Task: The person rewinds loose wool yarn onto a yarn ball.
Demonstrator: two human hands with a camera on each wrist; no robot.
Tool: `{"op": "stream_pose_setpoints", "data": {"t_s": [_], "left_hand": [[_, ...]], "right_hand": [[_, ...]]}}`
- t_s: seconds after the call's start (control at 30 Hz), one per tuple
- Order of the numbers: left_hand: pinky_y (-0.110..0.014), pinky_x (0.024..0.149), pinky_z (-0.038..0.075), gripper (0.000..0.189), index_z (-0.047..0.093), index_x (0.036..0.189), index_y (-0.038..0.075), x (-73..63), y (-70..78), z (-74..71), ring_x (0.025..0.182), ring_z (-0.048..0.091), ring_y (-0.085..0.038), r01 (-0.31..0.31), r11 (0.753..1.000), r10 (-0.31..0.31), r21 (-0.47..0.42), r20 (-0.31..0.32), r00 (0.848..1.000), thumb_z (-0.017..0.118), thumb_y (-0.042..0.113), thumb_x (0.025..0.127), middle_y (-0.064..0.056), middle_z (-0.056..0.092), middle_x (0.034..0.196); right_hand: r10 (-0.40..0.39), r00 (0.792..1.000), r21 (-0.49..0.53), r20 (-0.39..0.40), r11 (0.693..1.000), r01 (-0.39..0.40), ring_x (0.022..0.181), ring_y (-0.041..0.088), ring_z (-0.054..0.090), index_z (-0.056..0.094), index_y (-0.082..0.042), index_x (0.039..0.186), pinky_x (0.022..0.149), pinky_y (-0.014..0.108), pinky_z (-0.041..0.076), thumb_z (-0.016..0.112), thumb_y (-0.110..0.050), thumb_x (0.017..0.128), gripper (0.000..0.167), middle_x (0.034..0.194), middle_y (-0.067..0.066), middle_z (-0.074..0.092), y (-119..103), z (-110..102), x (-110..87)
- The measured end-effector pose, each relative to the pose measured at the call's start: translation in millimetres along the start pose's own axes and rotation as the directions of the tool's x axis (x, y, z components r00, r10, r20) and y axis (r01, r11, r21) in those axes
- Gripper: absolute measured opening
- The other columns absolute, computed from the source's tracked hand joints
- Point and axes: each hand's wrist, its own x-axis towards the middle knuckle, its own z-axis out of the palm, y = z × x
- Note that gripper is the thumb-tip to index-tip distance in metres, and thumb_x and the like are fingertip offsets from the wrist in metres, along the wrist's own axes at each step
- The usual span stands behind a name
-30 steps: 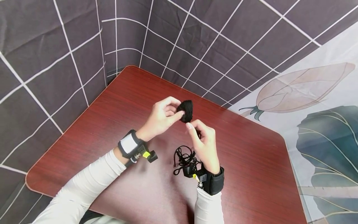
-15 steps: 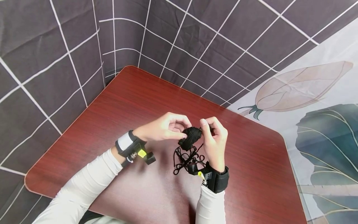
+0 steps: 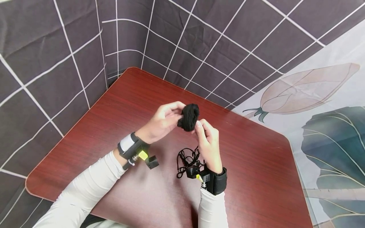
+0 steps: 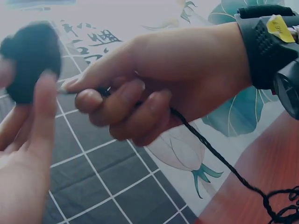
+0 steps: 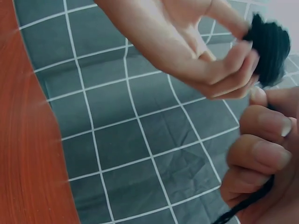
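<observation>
A small wound ball of black cord [image 3: 190,117] is held above the table by my left hand [image 3: 163,122], its thumb and fingers gripping the ball's left side. Close by on the right, my right hand [image 3: 209,142] pinches the cord [image 4: 215,149] that leads off the ball. In the left wrist view that cord runs through the right hand's curled fingers [image 4: 124,105] and slants down to the table. Below the hands, a loose tangle of the same black cord [image 3: 186,160] lies on the table, partly hidden by the right wrist's camera. Wound strands show on the ball [image 5: 273,51] in the right wrist view.
The reddish-brown wooden table [image 3: 256,177] has rounded corners. A dark curtain with a white grid [image 3: 211,50] hangs along the back and left. On the right is a white cloth with a leaf and bud print [image 3: 336,152]. Both wrists wear strapped cameras [image 3: 152,162].
Both hands first came down and drew apart, the right moving rightward; then they rose and came together again. The ball dipped toward the tangle, turned, and is raised again.
</observation>
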Motion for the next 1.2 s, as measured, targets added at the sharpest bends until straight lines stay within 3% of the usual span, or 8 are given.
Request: {"op": "stream_pose_setpoints", "data": {"t_s": [0.13, 0.23, 0.33, 0.43, 0.63, 0.77, 0.97, 1.2], "left_hand": [[-0.026, 0.076, 0.051, 0.023, 0.057, 0.112, -0.001, 2.2, 2.8, 2.6, 0.087, 0.057, -0.021, -0.047, 0.999, 0.044, -0.014, -0.16, 0.986, 0.047, -0.01, 0.094, -0.016, 0.058, 0.104], [-0.027, 0.076, 0.052, 0.02, 0.056, 0.112, -0.005, 3.7, 3.3, 4.4, 0.087, 0.059, -0.022, -0.048, 0.99, 0.082, 0.13, -0.264, 0.961, 0.054, -0.007, 0.092, -0.016, 0.059, 0.104], [-0.028, 0.076, 0.054, 0.022, 0.058, 0.11, -0.007, 4.6, 1.9, 4.8, 0.089, 0.062, -0.022, -0.018, 0.94, 0.135, 0.34, -0.324, 0.936, 0.062, -0.006, 0.089, -0.016, 0.061, 0.103], [-0.03, 0.074, 0.054, 0.022, 0.06, 0.106, -0.007, 5.3, -0.7, 4.0, 0.083, 0.064, -0.023, 0.018, 0.869, 0.162, 0.494, -0.318, 0.934, 0.066, -0.005, 0.085, -0.015, 0.062, 0.098], [-0.029, 0.065, 0.053, 0.02, 0.061, 0.103, -0.002, 3.6, -4.2, 3.0, 0.075, 0.063, -0.021, 0.076, 0.797, 0.053, 0.6, -0.193, 0.98, 0.069, -0.002, 0.084, -0.01, 0.063, 0.094], [-0.033, 0.068, 0.054, 0.02, 0.061, 0.103, -0.001, 2.0, -5.6, 2.8, 0.076, 0.063, -0.023, 0.085, 0.824, -0.075, 0.561, -0.042, 0.996, 0.069, -0.002, 0.085, -0.01, 0.062, 0.096], [-0.038, 0.076, 0.055, 0.018, 0.06, 0.104, 0.001, -0.2, -5.5, 0.9, 0.08, 0.065, -0.023, 0.097, 0.852, -0.216, 0.515, 0.176, 0.96, 0.066, 0.001, 0.087, -0.009, 0.061, 0.098], [-0.039, 0.075, 0.053, 0.019, 0.059, 0.105, -0.002, -1.0, -3.5, -2.4, 0.081, 0.064, -0.022, 0.121, 0.851, -0.294, 0.511, 0.273, 0.916, 0.065, 0.001, 0.087, -0.009, 0.059, 0.099]], "right_hand": [[0.0, 0.995, -0.058, 0.104, 0.998, 0.006, 0.048, 0.011, 0.035, 0.058, -0.007, 0.074, 0.045, 0.025, 0.028, 0.05, -0.009, 0.1, 0.027, 0.057, -0.002, 0.04, -2, 3, -0.8], [-0.016, 0.989, -0.102, 0.149, 0.994, 0.031, 0.049, 0.009, 0.036, 0.058, -0.008, 0.074, 0.046, 0.025, 0.029, 0.052, -0.01, 0.099, 0.026, 0.06, -0.003, 0.044, -6, 4, -1.0], [-0.032, 0.988, -0.121, 0.148, 0.991, 0.05, 0.048, 0.008, 0.037, 0.058, -0.009, 0.073, 0.045, 0.026, 0.029, 0.054, -0.01, 0.098, 0.025, 0.059, -0.004, 0.046, -9, 4, -0.9], [-0.042, 0.995, -0.123, 0.088, 0.991, 0.052, 0.047, 0.008, 0.037, 0.059, -0.009, 0.073, 0.043, 0.026, 0.03, 0.056, -0.008, 0.096, 0.024, 0.059, -0.004, 0.046, -11, 1, -0.7], [-0.024, 0.996, -0.064, -0.087, 0.998, 0.018, 0.047, 0.008, 0.033, 0.062, -0.004, 0.074, 0.043, 0.023, 0.025, 0.064, -0.001, 0.09, 0.016, 0.057, -0.002, 0.044, -17, -12, -1.0], [-0.025, 0.984, 0.0, -0.174, 1.0, 0.026, 0.049, 0.008, 0.032, 0.058, 0.004, 0.071, 0.046, 0.022, 0.025, 0.064, 0.004, 0.087, 0.018, 0.059, 0.0, 0.044, -28, -18, 0.4], [0.034, 0.984, 0.075, -0.177, 0.997, -0.021, 0.051, 0.01, 0.038, 0.058, 0.005, 0.073, 0.048, 0.022, 0.03, 0.062, 0.005, 0.089, 0.016, 0.062, 0.001, 0.049, -21, -19, -0.1], [0.057, 0.984, 0.062, -0.171, 0.997, -0.047, 0.05, 0.011, 0.036, 0.058, -0.002, 0.071, 0.045, 0.022, 0.028, 0.071, -0.002, 0.085, 0.019, 0.058, 0.002, 0.044, -8, -20, -3.8]]}}
